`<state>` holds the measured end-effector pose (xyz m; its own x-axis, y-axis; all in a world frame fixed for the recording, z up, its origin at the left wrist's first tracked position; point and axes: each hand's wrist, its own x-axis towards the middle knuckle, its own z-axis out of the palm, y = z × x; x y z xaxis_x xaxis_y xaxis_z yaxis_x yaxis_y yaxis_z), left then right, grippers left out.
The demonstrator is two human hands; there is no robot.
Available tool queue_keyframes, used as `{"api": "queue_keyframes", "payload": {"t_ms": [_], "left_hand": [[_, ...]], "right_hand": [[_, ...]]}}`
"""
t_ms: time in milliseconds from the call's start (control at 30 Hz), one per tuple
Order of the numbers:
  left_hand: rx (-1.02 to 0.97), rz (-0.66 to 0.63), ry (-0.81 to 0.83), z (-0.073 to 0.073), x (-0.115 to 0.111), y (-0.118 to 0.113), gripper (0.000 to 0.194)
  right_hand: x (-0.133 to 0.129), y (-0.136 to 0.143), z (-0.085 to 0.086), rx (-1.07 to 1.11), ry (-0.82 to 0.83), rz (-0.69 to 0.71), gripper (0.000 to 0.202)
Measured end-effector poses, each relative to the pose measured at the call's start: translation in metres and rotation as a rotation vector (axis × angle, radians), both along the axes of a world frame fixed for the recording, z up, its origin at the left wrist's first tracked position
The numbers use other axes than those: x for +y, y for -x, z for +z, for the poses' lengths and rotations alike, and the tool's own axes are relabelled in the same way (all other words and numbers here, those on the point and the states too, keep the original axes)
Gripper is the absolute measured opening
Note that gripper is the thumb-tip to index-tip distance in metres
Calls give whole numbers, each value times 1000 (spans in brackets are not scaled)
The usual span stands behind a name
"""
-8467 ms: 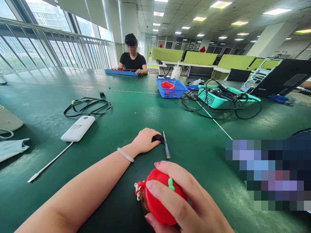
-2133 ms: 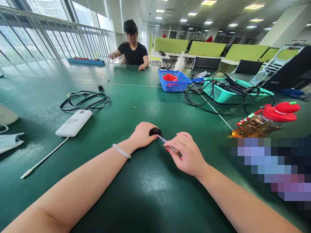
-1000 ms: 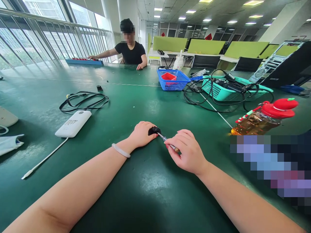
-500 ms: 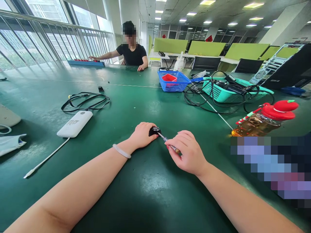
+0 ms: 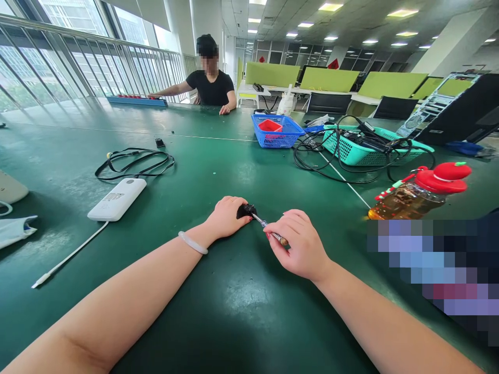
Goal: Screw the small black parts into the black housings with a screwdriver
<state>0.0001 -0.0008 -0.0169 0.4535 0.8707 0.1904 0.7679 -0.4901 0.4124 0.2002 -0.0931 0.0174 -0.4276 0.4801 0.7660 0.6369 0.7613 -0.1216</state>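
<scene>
My left hand (image 5: 228, 215) is closed on a small black part (image 5: 246, 210) on the green table (image 5: 202, 322); its exact kind is too small to make out. In my right hand (image 5: 298, 244) is a screwdriver (image 5: 260, 220) with a clear handle, held slantwise between thumb and fingers. Its metal tip touches the near right side of the black part. The palm side of both hands is hidden.
A white power bank (image 5: 117, 200) and a black cable (image 5: 134, 162) lie left. Ahead right are a blue basket (image 5: 277, 137), a green basket (image 5: 343, 150) with cables, and a red-capped bottle (image 5: 421, 195). A person (image 5: 210, 85) sits across the table.
The black part has tilted a little, so its bright top face no longer shows. The screwdriver tip stays against it. The whole view has shifted slightly.
</scene>
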Motion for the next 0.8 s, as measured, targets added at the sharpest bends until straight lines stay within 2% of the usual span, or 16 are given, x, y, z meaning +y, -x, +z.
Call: {"api": "queue_keyframes", "payload": {"t_ms": [800], "left_hand": [[-26, -24, 15, 3, -1, 0, 32]], "right_hand": [[1, -1, 0, -1, 8, -4, 14]]}}
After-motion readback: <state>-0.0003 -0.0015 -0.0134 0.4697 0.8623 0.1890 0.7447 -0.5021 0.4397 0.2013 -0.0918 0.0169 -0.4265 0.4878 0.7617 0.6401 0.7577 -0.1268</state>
